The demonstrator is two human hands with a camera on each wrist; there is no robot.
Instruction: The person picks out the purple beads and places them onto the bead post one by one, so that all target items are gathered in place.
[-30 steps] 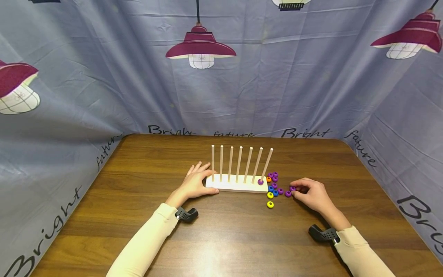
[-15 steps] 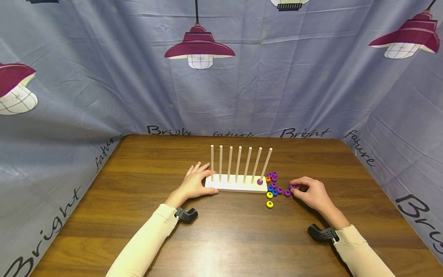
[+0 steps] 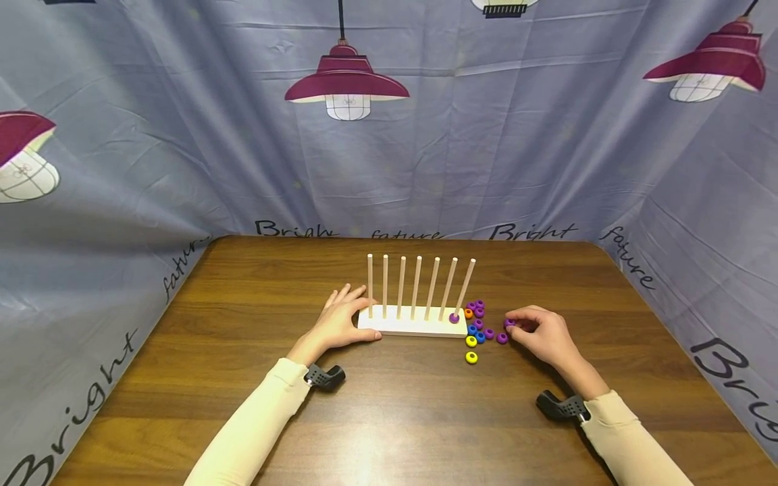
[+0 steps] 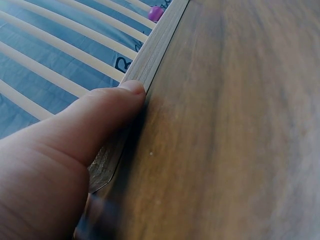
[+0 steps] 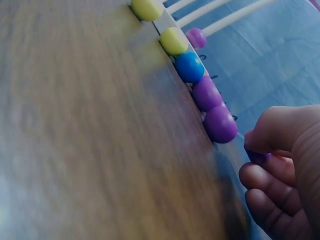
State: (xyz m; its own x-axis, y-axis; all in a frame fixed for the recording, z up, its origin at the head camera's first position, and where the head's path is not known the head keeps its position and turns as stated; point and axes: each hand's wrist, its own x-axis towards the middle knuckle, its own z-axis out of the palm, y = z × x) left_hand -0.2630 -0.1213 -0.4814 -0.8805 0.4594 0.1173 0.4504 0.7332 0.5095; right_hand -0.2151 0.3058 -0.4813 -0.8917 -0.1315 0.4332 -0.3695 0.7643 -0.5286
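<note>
A pale wooden peg board with a row of several upright pegs stands mid-table in the head view. Its left end is held by my left hand, the thumb along the front edge and the fingers spread behind. In the left wrist view that thumb presses the board's side. One purple bead sits at the foot of the rightmost peg. To the right, my right hand pinches another purple bead between thumb and fingers. The right wrist view shows this bead mostly hidden by the fingers.
Loose beads lie off the board's right end: several purple ones, an orange bead, blue beads and two yellow beads, one yellow bead nearer the front. A patterned curtain hangs behind the brown table.
The pinched purple bead has risen slightly with my right hand, away from the loose purple bead beside it. My left hand stays on the board; the head view has shifted a little.
</note>
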